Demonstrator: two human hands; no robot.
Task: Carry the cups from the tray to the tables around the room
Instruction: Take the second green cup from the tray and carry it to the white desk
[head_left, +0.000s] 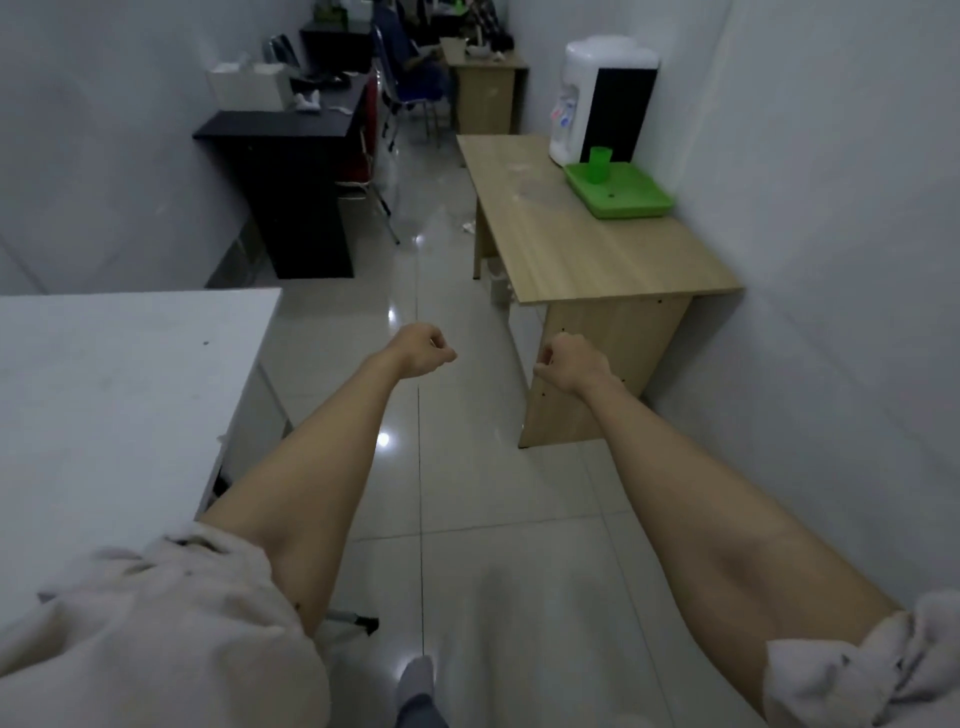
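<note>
A green cup (600, 164) stands upright on a green tray (631, 200) at the far right of a light wooden table (582, 249), against the wall. Both my arms reach forward over the tiled aisle. My left hand (423, 349) is a loose fist with nothing in it. My right hand (569, 361) is also curled shut and empty, in front of the wooden table's near side panel. Both hands are well short of the tray.
A white water dispenser (597, 93) stands behind the tray. A white table (119, 395) is at my near left, a black desk (291, 171) with white boxes farther left. Chairs and another wooden desk (485, 88) sit at the far end. The tiled floor (457, 467) runs between.
</note>
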